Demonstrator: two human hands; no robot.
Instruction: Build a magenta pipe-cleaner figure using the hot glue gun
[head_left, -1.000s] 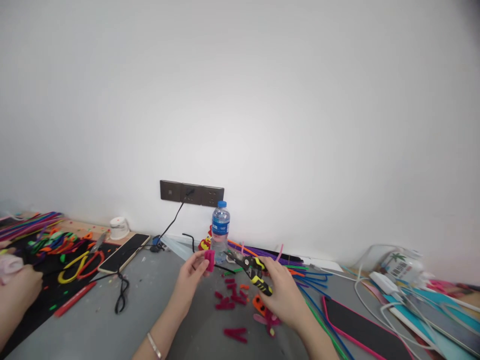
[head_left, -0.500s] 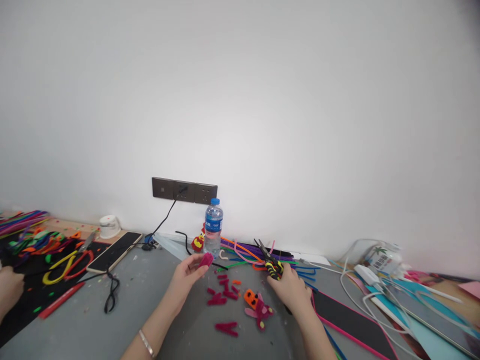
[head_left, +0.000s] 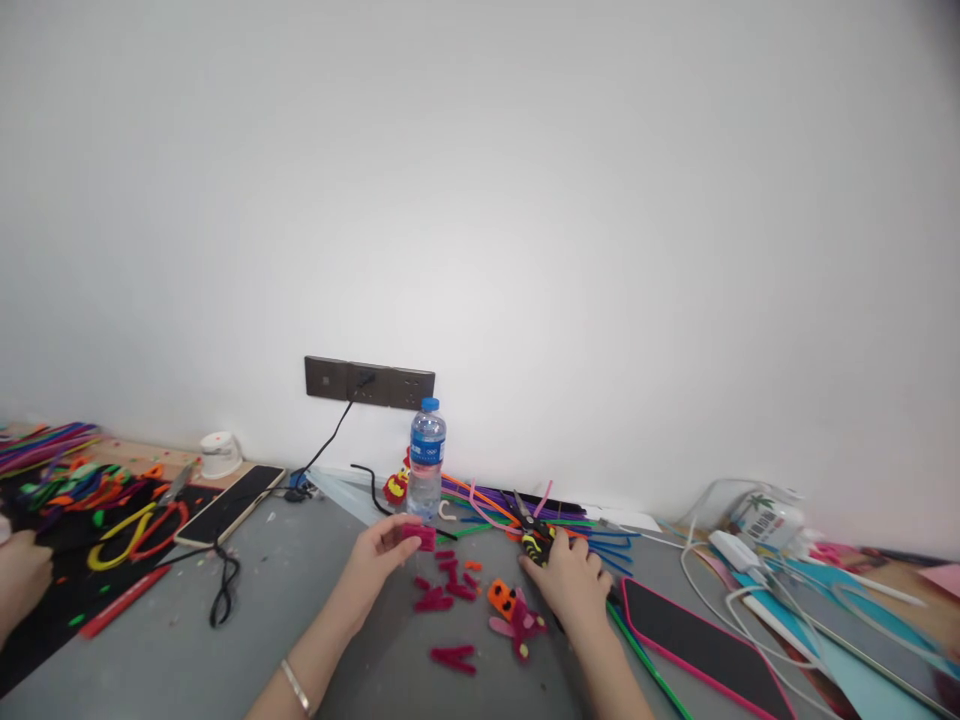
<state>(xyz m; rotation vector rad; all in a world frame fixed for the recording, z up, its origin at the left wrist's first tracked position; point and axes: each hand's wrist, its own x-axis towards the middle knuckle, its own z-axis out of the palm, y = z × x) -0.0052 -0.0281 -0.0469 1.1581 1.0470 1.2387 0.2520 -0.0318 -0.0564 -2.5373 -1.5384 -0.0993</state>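
Note:
Between the thumb and fingers of my left hand is a small bundle of magenta pipe cleaner pieces, raised a little over the table. My right hand lies over the handles of the pliers, its fingers spread apart. The pliers have black and yellow grips, and their jaws point toward the wall across loose pipe cleaners. Several cut magenta pieces are scattered between my hands, with a pair nearer me. Beside my right hand sits a magenta and orange pipe cleaner figure.
A water bottle stands by the wall beside a red and yellow figure. Long pipe cleaners lie behind the pliers. A pink-edged tablet is at right, a phone and scissors at left. Another person's hand shows far left.
My right hand has lowered the pliers leftward onto the pipe cleaners, and its fingers have spread. The magenta bundle in my left hand has turned, showing more of its length.

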